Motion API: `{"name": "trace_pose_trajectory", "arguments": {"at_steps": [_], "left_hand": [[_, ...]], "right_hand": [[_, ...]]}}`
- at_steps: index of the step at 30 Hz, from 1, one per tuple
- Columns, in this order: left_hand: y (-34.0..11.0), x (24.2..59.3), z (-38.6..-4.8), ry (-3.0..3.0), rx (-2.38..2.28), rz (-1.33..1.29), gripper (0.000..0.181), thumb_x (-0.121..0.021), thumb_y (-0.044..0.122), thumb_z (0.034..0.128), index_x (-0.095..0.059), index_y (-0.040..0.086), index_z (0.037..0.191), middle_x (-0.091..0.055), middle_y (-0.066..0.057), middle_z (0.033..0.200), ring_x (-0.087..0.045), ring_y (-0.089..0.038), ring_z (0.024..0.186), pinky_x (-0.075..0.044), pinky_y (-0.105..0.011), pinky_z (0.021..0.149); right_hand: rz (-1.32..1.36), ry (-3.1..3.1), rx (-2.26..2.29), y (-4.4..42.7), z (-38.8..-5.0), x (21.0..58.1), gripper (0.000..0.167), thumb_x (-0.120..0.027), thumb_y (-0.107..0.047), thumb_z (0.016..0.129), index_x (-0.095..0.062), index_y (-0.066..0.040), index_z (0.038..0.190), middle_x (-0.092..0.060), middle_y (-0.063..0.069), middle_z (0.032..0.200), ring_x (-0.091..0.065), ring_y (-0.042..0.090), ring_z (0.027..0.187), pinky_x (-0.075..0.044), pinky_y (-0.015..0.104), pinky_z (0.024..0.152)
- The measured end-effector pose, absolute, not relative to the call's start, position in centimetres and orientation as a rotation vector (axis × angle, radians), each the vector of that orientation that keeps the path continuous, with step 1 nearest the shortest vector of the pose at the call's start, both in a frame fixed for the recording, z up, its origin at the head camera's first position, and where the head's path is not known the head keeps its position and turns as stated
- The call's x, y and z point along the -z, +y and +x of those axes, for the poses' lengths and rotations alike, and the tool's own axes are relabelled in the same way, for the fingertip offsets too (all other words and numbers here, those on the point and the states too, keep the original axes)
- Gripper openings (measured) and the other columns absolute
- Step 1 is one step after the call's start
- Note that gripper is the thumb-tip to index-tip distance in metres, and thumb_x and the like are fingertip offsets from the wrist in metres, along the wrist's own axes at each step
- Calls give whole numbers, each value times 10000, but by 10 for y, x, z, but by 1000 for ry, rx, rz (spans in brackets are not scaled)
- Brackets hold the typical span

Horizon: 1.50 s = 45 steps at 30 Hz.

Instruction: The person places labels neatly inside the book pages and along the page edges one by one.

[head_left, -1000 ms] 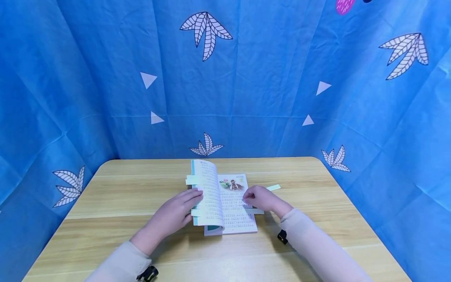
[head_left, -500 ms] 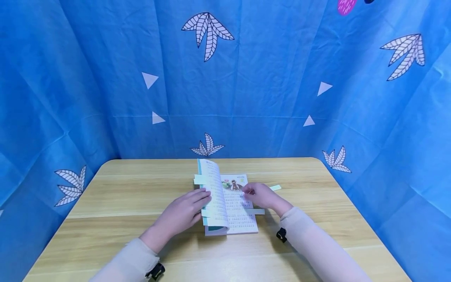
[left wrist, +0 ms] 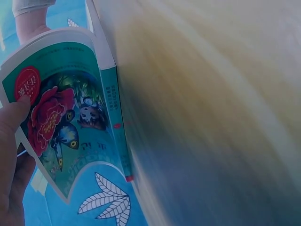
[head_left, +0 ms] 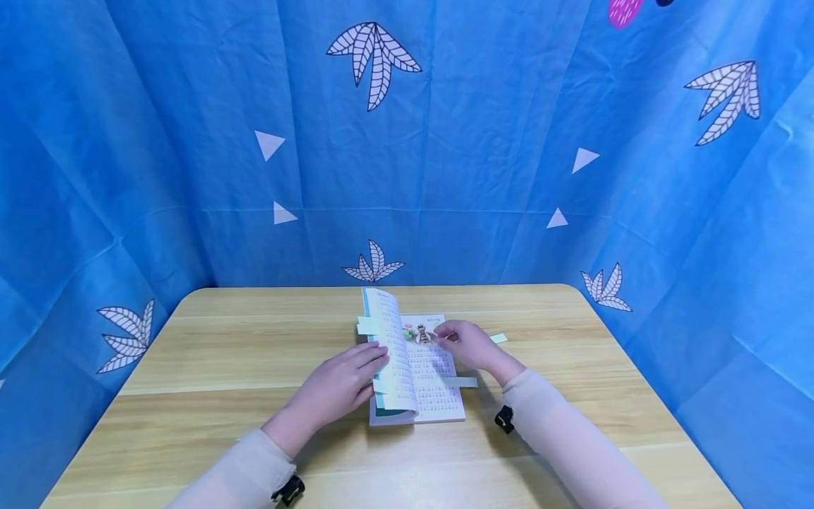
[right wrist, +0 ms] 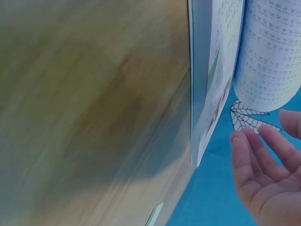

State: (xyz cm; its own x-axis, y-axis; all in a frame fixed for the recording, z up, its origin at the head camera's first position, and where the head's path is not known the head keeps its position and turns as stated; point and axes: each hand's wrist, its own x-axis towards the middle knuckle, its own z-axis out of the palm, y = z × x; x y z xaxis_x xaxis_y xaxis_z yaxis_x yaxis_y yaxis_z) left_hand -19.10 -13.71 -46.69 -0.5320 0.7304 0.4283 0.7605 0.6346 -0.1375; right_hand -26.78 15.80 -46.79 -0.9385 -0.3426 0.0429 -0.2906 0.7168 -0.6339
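Note:
An open book [head_left: 437, 404] lies on the table, its right page showing a bee picture [head_left: 422, 335] above lines of text. My left hand [head_left: 340, 382] grips the raised left part of the book, with the thumb on the green cover [left wrist: 61, 117] and its red flower in the left wrist view. That raised stack of pages [head_left: 397, 364] curves over toward the right. Over the right page's outer edge, beside the bee, is my right hand [head_left: 472, 343]. In the right wrist view its loosely bent fingers [right wrist: 242, 157] hold nothing.
Pale paper strips stick out from the pages: one strip [head_left: 367, 325] at upper left, another [head_left: 461, 382] at right. A loose pale strip [head_left: 499, 338] lies right of the book on the wooden table [head_left: 229, 353]. A blue patterned curtain [head_left: 483, 141] surrounds the table.
My left hand has shifted right, bringing the raised pages nearer the right page. My right hand has moved slightly up the page, away from me.

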Motion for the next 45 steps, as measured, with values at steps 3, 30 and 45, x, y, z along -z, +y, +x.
{"name": "trace_pose_trajectory", "arguments": {"at_steps": [3,30,45], "left_hand": [[-135,467,-191,-2413,80,-1168,550,-796,261,860,-628,76,1350,-587,-67,1412,-519,-245,1334,-440,-395,1092],[-101,461,-197,-2416,-150,-1221,550,-667,395,962,-579,91,1411,-547,-47,1461,-461,-217,1388,-398,-364,1127],[-78,462,-201,-2388,-260,-1243,505,-625,414,988,-585,118,1395,-580,-30,1423,-493,-182,1356,-364,-318,1146]], "right_hand": [[-527,2843,1046,157,-268,466,283,-624,-149,996,-669,-31,1249,-695,59,1130,-650,212,1026,-558,397,894],[-441,2825,1165,145,-280,460,298,-622,-152,1000,-657,-69,1284,-684,71,1192,-652,222,1029,-559,410,899],[-442,2773,1213,145,-283,462,318,-608,-172,1010,-643,-67,1308,-675,86,1200,-648,221,1022,-554,409,905]]}}
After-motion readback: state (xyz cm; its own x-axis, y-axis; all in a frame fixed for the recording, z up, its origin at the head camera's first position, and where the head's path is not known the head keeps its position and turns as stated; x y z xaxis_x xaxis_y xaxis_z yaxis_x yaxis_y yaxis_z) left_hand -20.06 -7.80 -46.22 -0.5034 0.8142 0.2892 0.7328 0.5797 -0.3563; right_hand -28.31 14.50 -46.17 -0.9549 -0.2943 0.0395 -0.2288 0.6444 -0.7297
